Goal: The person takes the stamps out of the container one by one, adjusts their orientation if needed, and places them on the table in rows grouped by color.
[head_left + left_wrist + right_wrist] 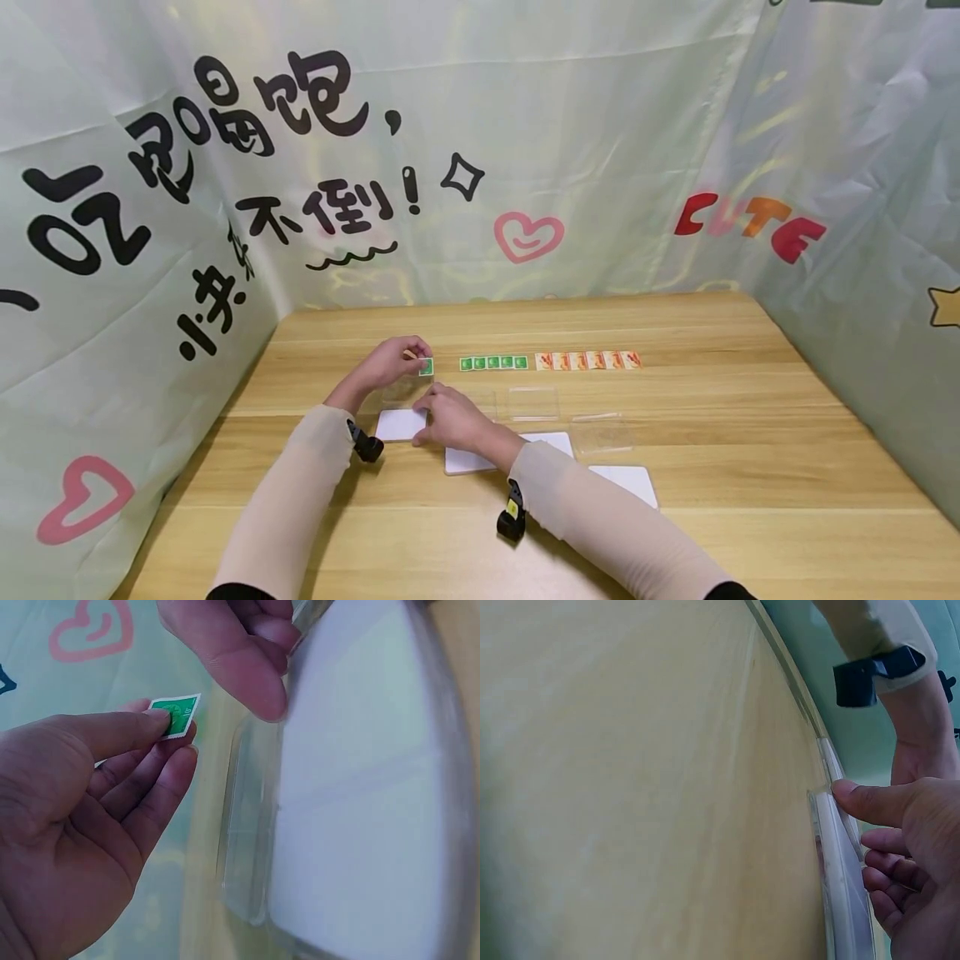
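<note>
My left hand (392, 365) pinches a small green stamp-like square (178, 715) with a white jagged border between thumb and fingers. It hovers above the lid side of the leftmost clear plastic box (401, 424), which has a white inside. At that box's right end, my right hand (453, 418) holds it, the thumb on the near edge and fingers at the far side. In the left wrist view, a right-hand finger comes down beside the box's hinge. The right wrist view shows the thumb on the box edge and the other fingers curled, partly hidden.
Behind the hands lie a row of green squares (493, 363) and a row of orange-and-white squares (588, 361). More opened boxes stand to the right, with a white one (624, 483) nearest. The right forearm covers part of the middle box (465, 461). Printed cloth (525, 125) surrounds the wooden table.
</note>
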`<act>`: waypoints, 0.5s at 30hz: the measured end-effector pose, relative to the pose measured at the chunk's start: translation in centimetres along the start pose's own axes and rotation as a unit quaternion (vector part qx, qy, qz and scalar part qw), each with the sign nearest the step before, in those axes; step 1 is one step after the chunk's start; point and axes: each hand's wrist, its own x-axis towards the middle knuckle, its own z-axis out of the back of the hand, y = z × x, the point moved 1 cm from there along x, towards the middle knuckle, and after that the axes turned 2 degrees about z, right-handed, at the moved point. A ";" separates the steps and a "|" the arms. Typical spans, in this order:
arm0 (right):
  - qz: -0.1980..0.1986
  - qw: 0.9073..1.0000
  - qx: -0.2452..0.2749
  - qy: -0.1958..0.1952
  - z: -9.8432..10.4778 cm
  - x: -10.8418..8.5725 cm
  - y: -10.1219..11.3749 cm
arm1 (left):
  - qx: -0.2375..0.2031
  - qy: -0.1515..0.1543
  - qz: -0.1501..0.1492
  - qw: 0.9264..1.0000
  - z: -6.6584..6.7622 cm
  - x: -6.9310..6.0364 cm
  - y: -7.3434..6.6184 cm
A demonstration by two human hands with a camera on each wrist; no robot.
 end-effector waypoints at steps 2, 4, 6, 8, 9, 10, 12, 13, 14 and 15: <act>0.001 1.000 0.003 -0.002 0.0 0.0 0.0 | -0.005 0.005 0.006 1.000 -0.1 0.4 -0.1; 0.001 1.000 0.004 -0.002 -0.1 0.0 -0.1 | -0.007 0.009 0.010 1.000 -0.3 0.9 -0.1; 0.001 1.000 0.001 -0.002 -0.2 0.0 -0.1 | -0.008 0.013 0.012 1.000 -0.4 1.3 -0.1; 0.000 1.000 -0.001 -0.001 -0.2 0.0 -0.1 | -0.011 0.020 0.015 1.000 -0.6 1.7 0.1; 0.001 1.000 -0.005 -0.002 -0.2 0.0 -0.1 | -0.012 0.022 0.017 1.000 -0.6 2.0 0.1; 0.002 1.000 -0.007 -0.002 -0.2 0.1 -0.1 | -0.012 0.023 0.018 0.999 -0.7 2.2 0.1; 0.003 1.000 -0.010 -0.005 -0.2 0.1 -0.1 | -0.011 0.026 0.022 0.999 -0.7 2.5 0.0; 0.003 1.000 -0.011 -0.005 -0.2 0.1 -0.1 | -0.011 0.029 0.023 0.999 -0.7 2.7 0.1; 0.003 1.000 -0.012 -0.005 -0.1 0.0 -0.1 | -0.009 0.031 0.023 0.999 -0.7 2.9 0.1; 0.003 1.000 -0.012 -0.005 -0.1 0.0 -0.1 | -0.007 0.034 0.022 0.999 -0.6 3.1 0.1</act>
